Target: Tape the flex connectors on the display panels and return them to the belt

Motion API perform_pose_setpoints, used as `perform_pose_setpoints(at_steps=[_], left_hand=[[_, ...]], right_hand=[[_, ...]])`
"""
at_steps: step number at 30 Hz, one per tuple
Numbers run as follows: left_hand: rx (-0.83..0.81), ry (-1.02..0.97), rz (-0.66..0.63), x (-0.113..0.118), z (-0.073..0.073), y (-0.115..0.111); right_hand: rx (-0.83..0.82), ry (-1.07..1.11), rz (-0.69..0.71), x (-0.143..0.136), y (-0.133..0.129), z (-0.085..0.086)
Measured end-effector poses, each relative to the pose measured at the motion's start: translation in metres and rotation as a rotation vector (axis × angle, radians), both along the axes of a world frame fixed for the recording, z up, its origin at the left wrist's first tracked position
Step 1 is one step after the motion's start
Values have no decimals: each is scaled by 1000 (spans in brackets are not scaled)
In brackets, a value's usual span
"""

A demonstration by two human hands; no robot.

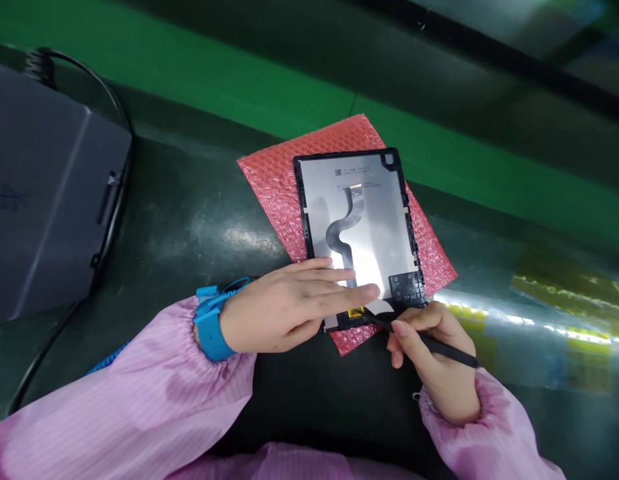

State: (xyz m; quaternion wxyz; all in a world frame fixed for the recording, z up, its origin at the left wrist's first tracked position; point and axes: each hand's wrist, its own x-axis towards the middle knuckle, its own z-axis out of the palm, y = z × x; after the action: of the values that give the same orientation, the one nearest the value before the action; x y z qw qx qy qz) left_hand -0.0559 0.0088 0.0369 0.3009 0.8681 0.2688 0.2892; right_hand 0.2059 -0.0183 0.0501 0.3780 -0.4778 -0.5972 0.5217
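Observation:
A tablet screen panel (pixel 374 230) in a black frame lies with its silver back up on a red bubble-wrap bag (pixel 274 177). Down its middle runs a wavy dark flex cable (pixel 334 235). My left hand (pixel 294 300) lies open across the panel's lower left, fingers stretched over the cable. Black tweezers (pixel 439 348) are pinched in my right hand (pixel 434 353) at the lower right corner. Their tips reach a yellow patch (pixel 356 313) at the lower edge, beside a small white piece (pixel 379 307). My left fingers partly cover that area.
A large dark grey case (pixel 49 193) with a black cable (pixel 114 220) stands at the left. The bench top (pixel 209 220) is dark green and glossy. Yellow tape strips (pixel 589 357) lie at the right. A bright green strip (pixel 189 73) runs behind.

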Motion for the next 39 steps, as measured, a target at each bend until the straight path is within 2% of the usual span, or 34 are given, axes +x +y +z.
perform_pose_setpoints(at_steps=[15, 23, 25, 29, 30, 32, 34, 39], left_hand=[[-30, 27, -27, -2, 4, 0], [6, 142, -53, 1, 7, -6], [25, 152, -37, 2, 7, -7], [-13, 89, 11, 5, 7, -6], [-34, 56, 28, 6, 7, -5], [-64, -31, 53, 8, 8, -3], [-73, -110, 67, 9, 9, -3], [-62, -154, 96, 9, 10, -6]], right_hand=[[15, -89, -13, 1, -2, 0], [11, -113, 8, 2, -3, 1], [46, -113, -64, 2, -2, 0], [206, 17, -365, 7, 4, -4], [224, 46, -381, 9, 6, -4], [236, 61, -321, 10, 11, -1], [240, 47, -201, 8, 16, 9], [164, -5, 66, -20, 34, 44]])
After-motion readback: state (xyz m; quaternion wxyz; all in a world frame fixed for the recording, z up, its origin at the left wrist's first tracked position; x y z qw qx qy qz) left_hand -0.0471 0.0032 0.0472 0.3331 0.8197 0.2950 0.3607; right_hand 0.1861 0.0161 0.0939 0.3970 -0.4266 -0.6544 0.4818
